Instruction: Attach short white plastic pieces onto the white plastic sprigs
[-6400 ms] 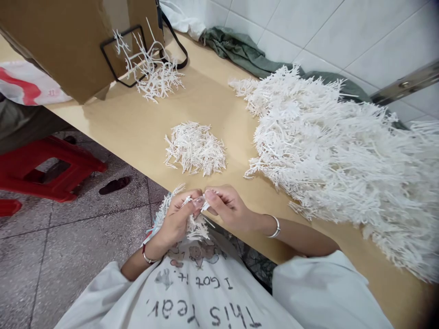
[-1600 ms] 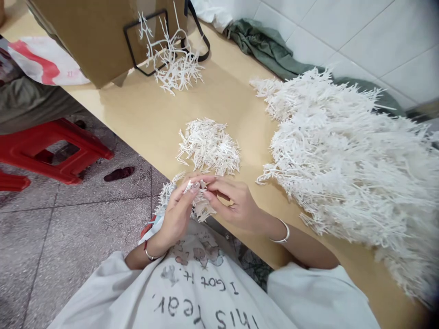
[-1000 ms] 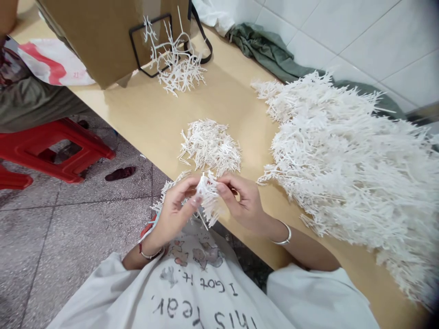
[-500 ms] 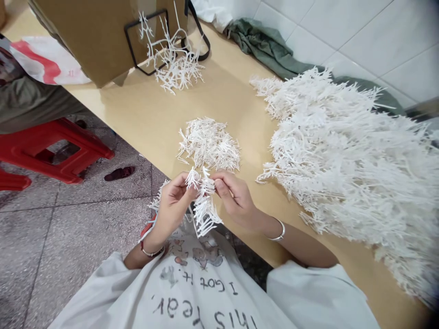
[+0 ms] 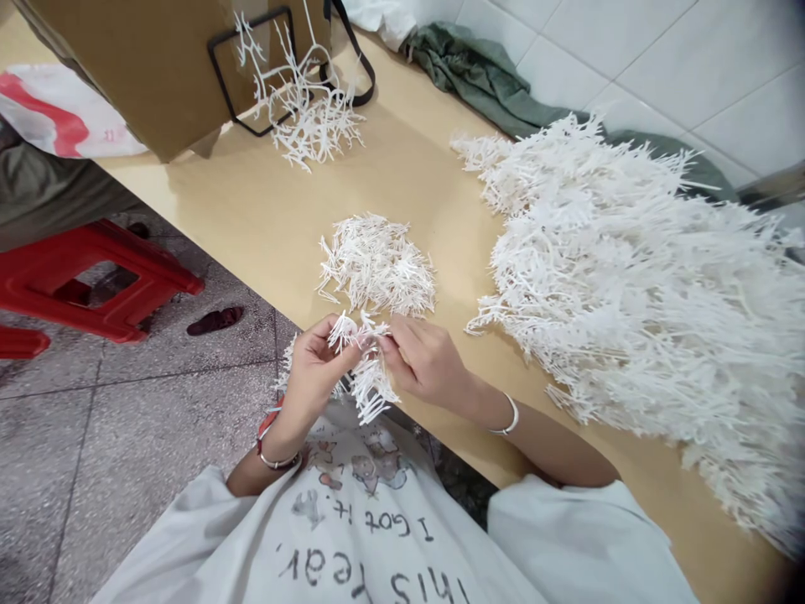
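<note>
My left hand [image 5: 313, 369] is closed around a white branched plastic strand [image 5: 372, 387] that has many short twigs and hangs over the table's near edge. Thumb and fingers of my right hand [image 5: 423, 359] pinch at the upper part of the same strand, close to the left fingertips. What exactly lies between the right fingertips is partly hidden. Just beyond both hands lies a small heap of short white twig pieces [image 5: 381, 264]. To the right spreads a much larger pile of white branched strands [image 5: 629, 310].
A cardboard box [image 5: 157, 67] stands at the back left, with a black wire frame [image 5: 217, 80] and bare white branched stems [image 5: 320, 126] beside it. Green cloth [image 5: 471, 71] lies along the tiled wall. Left of the table are a red stool [image 5: 106, 277] and a seated person's leg [image 5: 56, 193].
My right hand has moved slightly left and its fingers have curled in against the strand, closer to my left hand. The view has shifted a little.
</note>
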